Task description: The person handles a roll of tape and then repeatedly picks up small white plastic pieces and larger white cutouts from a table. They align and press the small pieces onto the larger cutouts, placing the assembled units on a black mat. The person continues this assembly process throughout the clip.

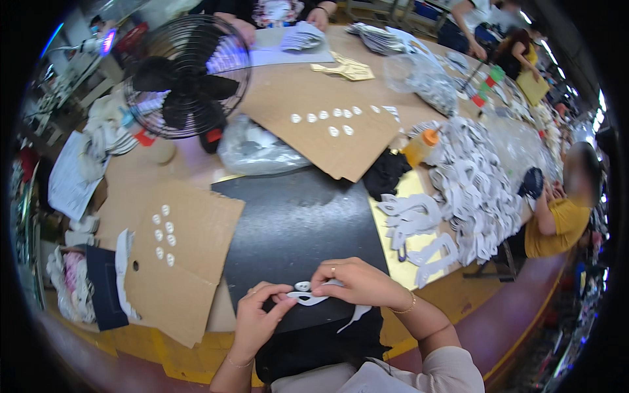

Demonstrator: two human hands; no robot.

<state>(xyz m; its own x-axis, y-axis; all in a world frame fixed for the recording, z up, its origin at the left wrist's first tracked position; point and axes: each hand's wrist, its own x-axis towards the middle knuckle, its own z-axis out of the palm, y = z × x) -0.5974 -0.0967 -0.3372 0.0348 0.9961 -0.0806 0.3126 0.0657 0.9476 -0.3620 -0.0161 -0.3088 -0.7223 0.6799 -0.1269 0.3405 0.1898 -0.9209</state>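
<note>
A white cut-out piece [308, 299] with a long opening is stretched between my hands, low over the near edge of the black mat [295, 229]. My left hand [262, 314] pinches its left end between thumb and fingers. The fingers of my right hand [350, 281] are closed on its right part and partly cover it. Just beyond the piece, between my fingertips, lies a small white oval piece [302, 286] with holes. A thin white strip [356, 317] trails below my right hand.
Cardboard sheets [187, 262] to the left and beyond the mat [321, 144] carry several small white ovals. White cut-outs [472, 190] are heaped at right, near an orange bottle [420, 147] and black cloth [385, 175]. A fan [190, 75] stands far left. Other people surround the table.
</note>
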